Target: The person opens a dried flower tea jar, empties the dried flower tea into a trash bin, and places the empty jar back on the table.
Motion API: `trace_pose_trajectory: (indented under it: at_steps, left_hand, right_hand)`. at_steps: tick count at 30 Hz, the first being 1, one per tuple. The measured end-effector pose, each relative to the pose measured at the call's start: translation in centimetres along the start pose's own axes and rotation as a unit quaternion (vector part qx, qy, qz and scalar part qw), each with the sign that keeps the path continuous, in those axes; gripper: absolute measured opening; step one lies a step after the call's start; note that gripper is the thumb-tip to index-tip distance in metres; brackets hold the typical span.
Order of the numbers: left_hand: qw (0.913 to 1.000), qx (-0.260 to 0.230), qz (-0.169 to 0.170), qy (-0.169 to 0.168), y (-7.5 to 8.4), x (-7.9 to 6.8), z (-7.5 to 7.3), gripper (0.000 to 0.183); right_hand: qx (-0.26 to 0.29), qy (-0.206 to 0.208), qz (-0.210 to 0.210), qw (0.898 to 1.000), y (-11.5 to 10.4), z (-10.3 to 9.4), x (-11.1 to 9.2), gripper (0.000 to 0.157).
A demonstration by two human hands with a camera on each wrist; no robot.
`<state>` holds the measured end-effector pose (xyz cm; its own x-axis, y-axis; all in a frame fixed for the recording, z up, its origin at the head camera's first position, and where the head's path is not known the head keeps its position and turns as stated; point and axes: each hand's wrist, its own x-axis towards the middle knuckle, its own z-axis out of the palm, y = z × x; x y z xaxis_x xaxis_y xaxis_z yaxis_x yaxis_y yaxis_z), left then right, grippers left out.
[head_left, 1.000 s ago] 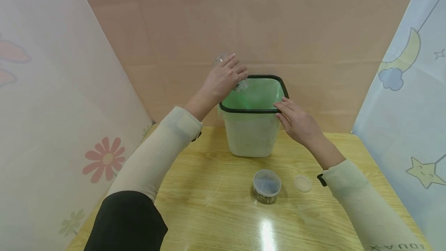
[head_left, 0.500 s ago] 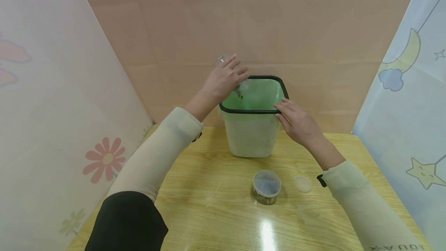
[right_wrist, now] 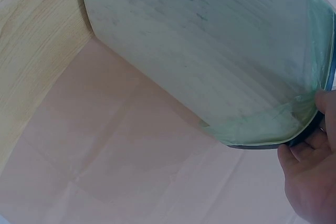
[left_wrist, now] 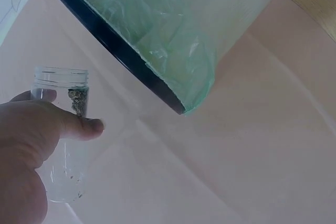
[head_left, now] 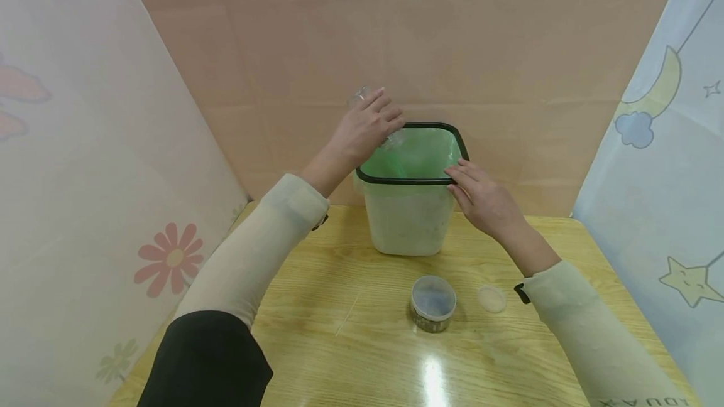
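My left hand (head_left: 366, 127) grips a clear plastic bottle (left_wrist: 65, 169), tilted with its threaded, uncapped mouth over the trash can (head_left: 410, 222). A clump of dark, crumbly bits (left_wrist: 77, 100) sits inside near the bottle's neck, and a few specks cling lower down. The can is whitish and translucent, with a green bag (head_left: 421, 149) lining it under a black rim ring (head_left: 410, 181). At the can's near right corner my right hand (head_left: 486, 196) holds the rim, fingers over the top and thumb on the outer side. My left fingers hide much of the bottle in the head view.
On the wooden table (head_left: 339, 357), in front of the can, stands a low round clear container (head_left: 433, 303) with something dark at its bottom. A thin translucent disc (head_left: 491, 298) lies to its right. Fabric-like panels (head_left: 294, 36) close off the back and both sides.
Half a second ago dark bits were dropping from the bottle's mouth into the can; none show in the air now. Both hands have stayed nearly in place.
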<state>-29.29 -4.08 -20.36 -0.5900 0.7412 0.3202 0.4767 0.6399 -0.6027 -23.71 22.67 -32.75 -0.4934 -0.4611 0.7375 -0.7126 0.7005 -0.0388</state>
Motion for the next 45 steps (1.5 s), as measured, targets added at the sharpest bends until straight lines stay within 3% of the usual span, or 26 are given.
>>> trace_pose_trajectory:
  at_steps: [25, 45]
  left_hand:
    - [0.9984, 0.046, 0.025, -0.021, 0.23, 0.34, -0.47, 0.060]
    - [0.9960, 0.077, 0.045, -0.006, 0.11, 0.37, -0.16, 0.055]
  right_hand:
    - [-0.006, 0.008, -0.007, 1.000, 0.21, 0.15, -0.13, 0.037]
    - [-0.010, 0.014, -0.016, 1.000, 0.22, 0.31, -0.13, 0.036]
